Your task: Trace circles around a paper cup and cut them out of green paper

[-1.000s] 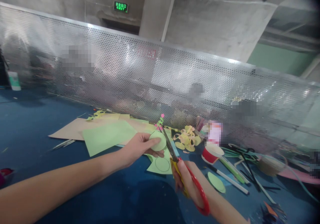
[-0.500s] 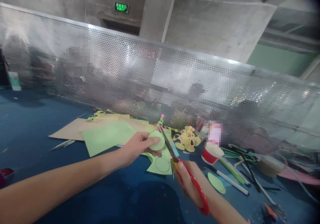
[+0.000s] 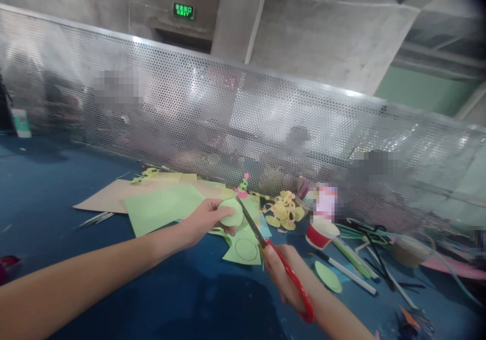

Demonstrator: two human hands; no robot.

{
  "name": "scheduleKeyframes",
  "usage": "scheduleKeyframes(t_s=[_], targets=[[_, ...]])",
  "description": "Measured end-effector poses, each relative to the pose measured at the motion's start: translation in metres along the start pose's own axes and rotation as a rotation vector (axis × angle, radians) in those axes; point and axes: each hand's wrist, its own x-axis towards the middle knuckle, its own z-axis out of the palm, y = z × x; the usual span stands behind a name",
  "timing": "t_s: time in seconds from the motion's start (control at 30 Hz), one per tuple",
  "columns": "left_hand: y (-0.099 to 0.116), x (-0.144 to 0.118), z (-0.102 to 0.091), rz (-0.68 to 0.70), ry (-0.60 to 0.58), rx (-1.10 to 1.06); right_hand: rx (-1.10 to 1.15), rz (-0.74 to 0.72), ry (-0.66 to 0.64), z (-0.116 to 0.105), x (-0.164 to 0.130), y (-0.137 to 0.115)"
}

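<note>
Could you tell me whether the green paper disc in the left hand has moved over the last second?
Yes. The green paper disc shifted slightly left and up, away from the red tape roll.

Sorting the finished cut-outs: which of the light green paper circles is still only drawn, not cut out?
The outlined circle on the green scrap below the scissors. The one in the left hand and the disc beside the marker are already cut free.

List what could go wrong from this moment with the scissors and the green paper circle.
1. The left hand pinches the green paper circle right beside the blades of the scissors; a slip could nick a fingertip.
2. The right hand steers the blades along the circle's edge; a misjudged snip may cut into the circle and spoil its outline.
3. The green offcut with another drawn circle lies just under the blades and might get caught or cut.
</note>
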Motion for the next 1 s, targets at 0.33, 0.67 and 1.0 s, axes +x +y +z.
scheduleKeyframes(t_s=[0.33,0.67,1.0], targets=[[-0.023,0.003,0.001,-0.029,-0.068,0.116,-0.372,0.192,0.036,0.000,0.020,0.009],[-0.045,-0.001,0.007,-0.054,0.016,0.162,-0.471,0.005,0.095,0.012,0.017,0.013],[-0.053,-0.001,0.008,-0.035,-0.106,0.348,0.235,-0.131,0.000,0.001,0.028,0.028]])
